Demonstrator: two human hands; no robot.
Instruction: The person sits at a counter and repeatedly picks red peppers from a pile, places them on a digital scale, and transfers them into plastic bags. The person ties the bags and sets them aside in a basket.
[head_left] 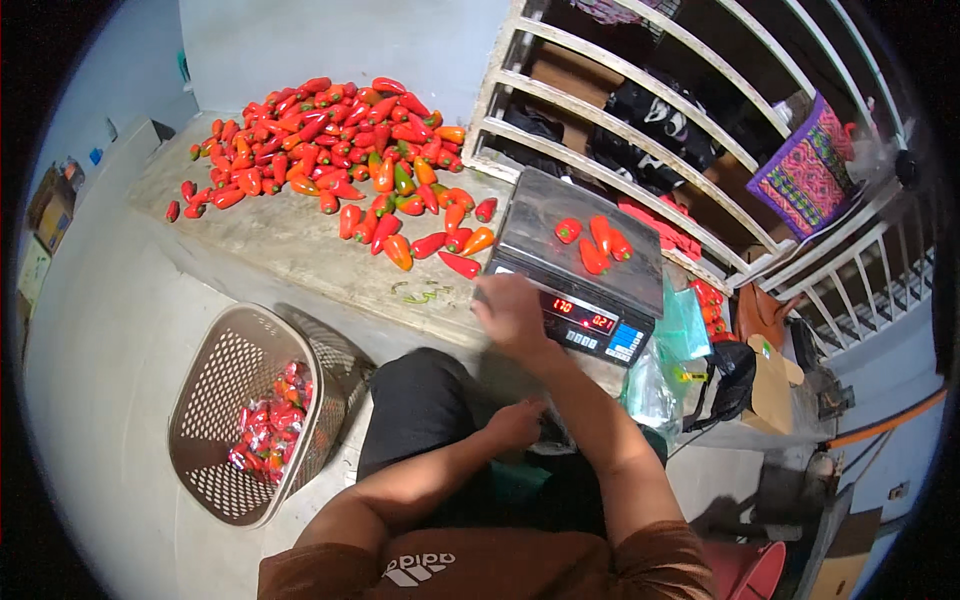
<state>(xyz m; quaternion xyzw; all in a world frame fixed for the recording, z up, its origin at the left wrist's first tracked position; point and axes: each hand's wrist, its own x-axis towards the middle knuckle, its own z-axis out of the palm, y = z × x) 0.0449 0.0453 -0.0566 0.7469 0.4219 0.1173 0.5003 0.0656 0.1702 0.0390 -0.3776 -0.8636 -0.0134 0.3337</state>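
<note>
My right hand (512, 312) is over the front left corner of a black digital scale (540, 205), its fingers curled toward the concrete ledge. Whether a small thing is pinched in it, I cannot make out. Several red peppers (594, 258) lie on the scale's platform, and its red display is lit. Lower down, above my lap, my left hand (517, 424) is closed on what looks like a clear plastic bag (553, 436). A large heap of red and orange peppers (330, 140) covers the ledge's far side, with loose ones spreading toward the scale.
On the floor at left stands a beige perforated basket (190, 410) with bagged peppers inside. Bits of green stem (424, 294) lie on the ledge (330, 262). Plastic bags (652, 385) hang right of the scale, near a cardboard box (768, 388). A white metal railing (620, 70) rises behind.
</note>
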